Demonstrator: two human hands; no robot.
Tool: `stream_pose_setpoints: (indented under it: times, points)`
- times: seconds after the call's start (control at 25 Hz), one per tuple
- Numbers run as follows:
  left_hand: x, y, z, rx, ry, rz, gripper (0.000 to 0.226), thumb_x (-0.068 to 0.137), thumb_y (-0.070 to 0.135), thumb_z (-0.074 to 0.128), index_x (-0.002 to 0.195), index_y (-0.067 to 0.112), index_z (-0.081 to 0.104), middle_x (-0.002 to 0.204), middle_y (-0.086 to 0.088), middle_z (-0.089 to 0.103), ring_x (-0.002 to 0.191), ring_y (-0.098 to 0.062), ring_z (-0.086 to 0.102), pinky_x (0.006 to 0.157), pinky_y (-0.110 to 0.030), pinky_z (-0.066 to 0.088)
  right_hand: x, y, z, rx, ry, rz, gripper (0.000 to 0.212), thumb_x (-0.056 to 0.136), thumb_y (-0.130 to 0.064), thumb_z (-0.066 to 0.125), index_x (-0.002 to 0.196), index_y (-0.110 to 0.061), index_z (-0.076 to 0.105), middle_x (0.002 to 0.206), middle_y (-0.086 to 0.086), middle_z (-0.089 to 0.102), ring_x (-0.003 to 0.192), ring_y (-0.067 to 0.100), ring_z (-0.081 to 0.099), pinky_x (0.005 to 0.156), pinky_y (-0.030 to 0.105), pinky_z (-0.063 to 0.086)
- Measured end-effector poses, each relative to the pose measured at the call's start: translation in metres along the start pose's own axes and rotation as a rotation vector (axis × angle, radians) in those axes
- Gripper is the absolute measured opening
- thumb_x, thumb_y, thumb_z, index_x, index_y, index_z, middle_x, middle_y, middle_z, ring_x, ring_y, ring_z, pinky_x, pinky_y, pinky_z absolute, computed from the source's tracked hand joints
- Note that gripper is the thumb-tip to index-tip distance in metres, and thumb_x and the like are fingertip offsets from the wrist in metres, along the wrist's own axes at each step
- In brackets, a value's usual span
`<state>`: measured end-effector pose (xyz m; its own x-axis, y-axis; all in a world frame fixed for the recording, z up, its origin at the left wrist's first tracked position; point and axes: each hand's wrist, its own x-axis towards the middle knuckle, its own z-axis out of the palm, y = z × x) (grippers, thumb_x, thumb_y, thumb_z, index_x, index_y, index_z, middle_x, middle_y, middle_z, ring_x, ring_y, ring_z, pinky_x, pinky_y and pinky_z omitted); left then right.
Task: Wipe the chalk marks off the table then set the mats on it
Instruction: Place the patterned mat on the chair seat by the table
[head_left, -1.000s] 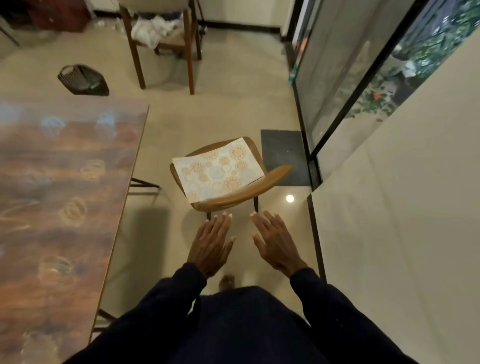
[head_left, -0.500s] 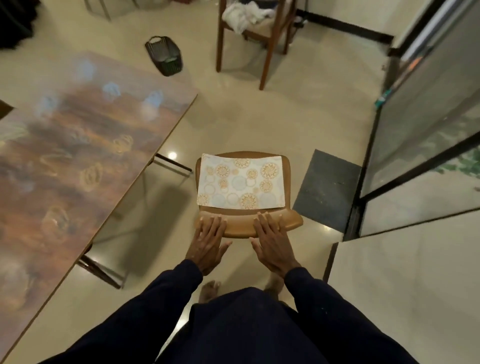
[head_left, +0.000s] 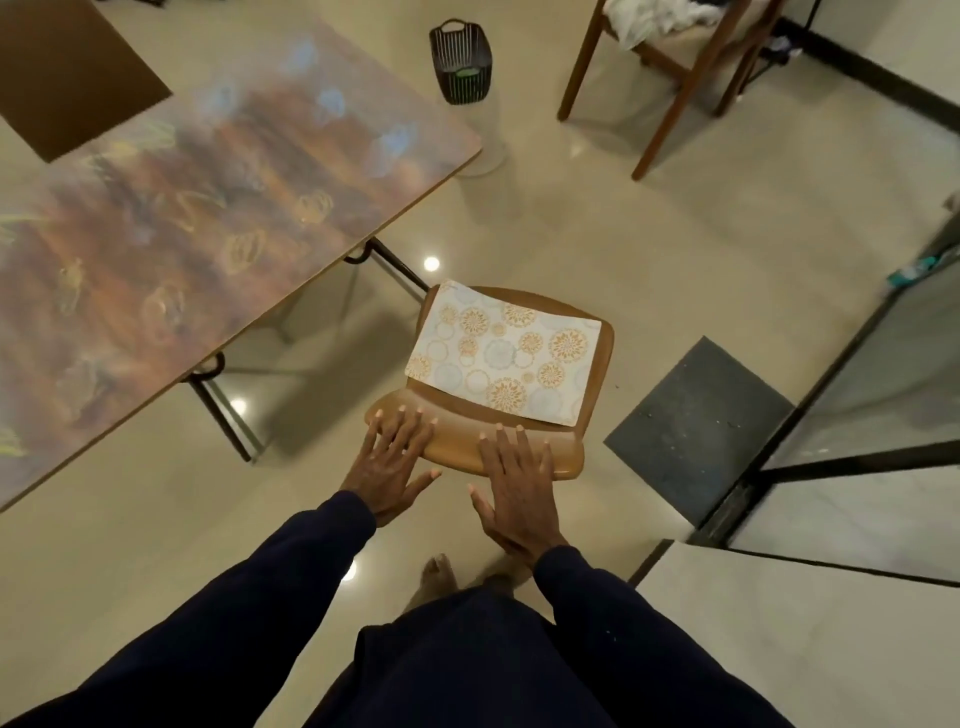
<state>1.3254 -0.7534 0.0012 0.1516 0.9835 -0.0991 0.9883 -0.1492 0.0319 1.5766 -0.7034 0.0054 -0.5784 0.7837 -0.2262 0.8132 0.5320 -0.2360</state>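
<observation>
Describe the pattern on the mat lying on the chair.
Pale mat with orange and light-blue circular medallions; head view.

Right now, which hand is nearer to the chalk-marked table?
Left. The left hand lies on the end of the chair back that faces the table. The right hand lies on the chair back's other end, farther from the table.

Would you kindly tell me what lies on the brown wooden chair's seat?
A pale rectangular mat with orange and blue circles; whether more lie beneath is hidden.
</observation>
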Motion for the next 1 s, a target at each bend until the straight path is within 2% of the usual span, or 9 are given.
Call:
stream_pose_setpoints:
  times: [0.12, 0.32, 0.44, 0.52, 0.68, 0.84, 1.0]
  points:
    - [-0.020, 0.020, 0.007, -0.008, 0.013, -0.038, 0.075, 0.109, 0.060, 0.028, 0.167, 0.012, 0.028, 0.169, -0.018, 0.037, 0.157, -0.040, 0.035, 0.127, -0.061, 0.017, -0.013, 0.007, 0.003, -0.015, -0.023, -0.036, 0.083, 0.098, -0.063, 0.038, 0.167, -0.017, 0.034, 0.172, 0.017, 0.032, 0.157, 0.045, 0.032, 0.119, 0.075, 0.030]
    - [-0.056, 0.054, 0.013, -0.072, 0.042, -0.078, 0.069, 0.110, 0.054, 0.032, 0.160, 0.008, 0.046, 0.161, -0.019, 0.049, 0.148, -0.041, 0.049, 0.123, -0.058, 0.026, -0.040, 0.025, 0.005, -0.092, -0.016, -0.135, 0.078, 0.099, -0.062, 0.038, 0.164, -0.020, 0.038, 0.170, 0.014, 0.038, 0.155, 0.043, 0.038, 0.117, 0.072, 0.034]
    - [-0.075, 0.078, 0.017, -0.146, 0.004, -0.155, 0.069, 0.114, 0.053, 0.022, 0.149, 0.006, 0.060, 0.150, -0.021, 0.060, 0.137, -0.042, 0.061, 0.120, -0.053, 0.030, -0.062, 0.040, 0.009, -0.139, -0.028, -0.221, 0.076, 0.100, -0.061, 0.040, 0.165, -0.021, 0.036, 0.170, 0.012, 0.037, 0.155, 0.042, 0.039, 0.119, 0.071, 0.031]
    - [-0.085, 0.096, 0.022, -0.204, -0.024, -0.237, 0.072, 0.115, 0.053, 0.019, 0.143, 0.006, 0.065, 0.146, -0.021, 0.063, 0.133, -0.042, 0.063, 0.118, -0.051, 0.031, -0.076, 0.047, 0.010, -0.165, -0.028, -0.271, 0.077, 0.102, -0.061, 0.039, 0.167, -0.023, 0.030, 0.174, 0.012, 0.031, 0.158, 0.042, 0.032, 0.123, 0.072, 0.024]
    - [-0.105, 0.134, 0.026, -0.284, -0.061, -0.346, 0.075, 0.113, 0.059, 0.019, 0.147, 0.009, 0.063, 0.151, -0.020, 0.060, 0.141, -0.042, 0.056, 0.119, -0.049, 0.029, -0.093, 0.056, 0.010, -0.140, -0.013, -0.291, 0.081, 0.103, -0.065, 0.040, 0.170, -0.023, 0.022, 0.177, 0.012, 0.021, 0.163, 0.037, 0.015, 0.126, 0.069, 0.007]
    - [-0.113, 0.147, 0.023, -0.340, -0.036, -0.407, 0.077, 0.111, 0.064, 0.019, 0.150, 0.012, 0.060, 0.154, -0.018, 0.057, 0.146, -0.040, 0.052, 0.121, -0.048, 0.026, -0.097, 0.060, 0.010, -0.135, -0.034, -0.370, 0.083, 0.100, -0.064, 0.046, 0.169, -0.023, 0.025, 0.177, 0.011, 0.022, 0.162, 0.033, 0.019, 0.127, 0.060, 0.000]
    - [-0.100, 0.155, 0.019, -0.351, 0.003, -0.494, 0.078, 0.111, 0.065, 0.018, 0.149, 0.012, 0.061, 0.151, -0.016, 0.061, 0.143, -0.039, 0.056, 0.122, -0.047, 0.025, -0.081, 0.072, 0.002, -0.147, -0.054, -0.460, 0.082, 0.098, -0.063, 0.045, 0.167, -0.020, 0.032, 0.174, 0.013, 0.029, 0.160, 0.034, 0.023, 0.126, 0.057, 0.001]
